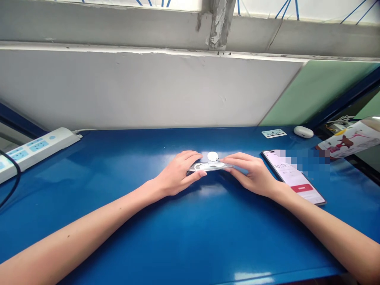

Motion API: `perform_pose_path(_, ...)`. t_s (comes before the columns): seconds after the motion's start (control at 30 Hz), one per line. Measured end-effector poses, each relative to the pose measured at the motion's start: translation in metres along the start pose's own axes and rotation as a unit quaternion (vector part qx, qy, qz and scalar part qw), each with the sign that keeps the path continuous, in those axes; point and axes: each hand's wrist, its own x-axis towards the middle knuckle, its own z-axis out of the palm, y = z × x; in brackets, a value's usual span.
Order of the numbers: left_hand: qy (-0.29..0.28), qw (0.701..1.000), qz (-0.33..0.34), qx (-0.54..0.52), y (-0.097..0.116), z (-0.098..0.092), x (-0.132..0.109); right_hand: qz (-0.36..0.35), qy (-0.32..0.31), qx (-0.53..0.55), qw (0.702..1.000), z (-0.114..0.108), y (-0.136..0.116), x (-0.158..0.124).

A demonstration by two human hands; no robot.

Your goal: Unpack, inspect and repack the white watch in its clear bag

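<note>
A thin, clear, shiny plastic packet (209, 166) is held level just above the blue table (166, 245), between my two hands. My left hand (179, 174) grips its left end, thumb in front and fingers behind. At the other end, my right hand (252, 174) pinches the packet between thumb and fingertips. A white round disc (212, 156) shows right behind the packet's far edge, close to my right fingertips; whether it is attached cannot be made out. What the packet contains is too small and glossy to tell.
To the right lies a phone (297, 178) showing a running timer. Beyond it are a small card (273, 133), a white earbud case (303, 132) and a printed package (350, 138). A white power strip (38, 148) with a black cable (16, 184) sits at the left. A wall (148, 91) stands behind the table.
</note>
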Motion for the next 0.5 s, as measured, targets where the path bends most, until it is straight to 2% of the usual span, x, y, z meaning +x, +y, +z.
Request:
perform_pose_path(0.13, 0.055, 0.997, 0.003, -0.055, 0.0, 0.002, -0.004, 0.079, 0.033, 0.082, 0.993, 0.001, -0.012, 0.002)
perform_pose_path(0.3, 0.103, 0.994, 0.016, -0.042, 0.0, 0.005, -0.006, 0.162, 0.024, 0.108, 0.981, 0.003, -0.013, 0.003)
perform_pose_path(0.4, 0.075, 0.997, 0.028, -0.023, 0.001, 0.005, -0.005, 0.17, 0.021, 0.086, 0.981, 0.004, -0.009, 0.002)
perform_pose_path(0.5, 0.027, 0.999, 0.009, -0.017, 0.001, 0.004, -0.003, 0.158, 0.013, 0.058, 0.986, 0.005, -0.003, 0.001)
